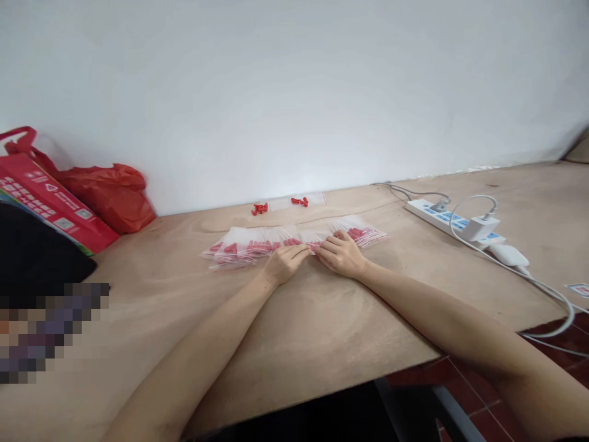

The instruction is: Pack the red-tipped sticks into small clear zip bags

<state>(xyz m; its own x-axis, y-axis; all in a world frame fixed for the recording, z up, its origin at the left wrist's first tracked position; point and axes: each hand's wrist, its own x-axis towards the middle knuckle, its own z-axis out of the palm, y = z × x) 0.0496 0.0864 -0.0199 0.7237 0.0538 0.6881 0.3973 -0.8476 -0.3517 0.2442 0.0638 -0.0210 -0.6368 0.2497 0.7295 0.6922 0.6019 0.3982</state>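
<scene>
Both hands meet at the near edge of a small clear zip bag (313, 237) with red pieces inside. My left hand (286, 261) is closed, its fingertips pinching the bag's edge from the left. From the right, my right hand (341, 255) has its bent fingers pressed on the same edge, partly covering it. To the left lies an overlapping row of filled bags (239, 239), each with red pieces. More filled bags (359, 232) lie just beyond my right hand. What exactly the fingertips pinch is partly hidden.
Loose red pieces (260, 209) and flat clear bags (280, 203) lie near the wall (294, 92). A white power strip (453, 222) with a charger (480, 229) and cables is at right. Red bags (110, 193) and a black item (37, 252) stand at left on the wooden table (322, 344).
</scene>
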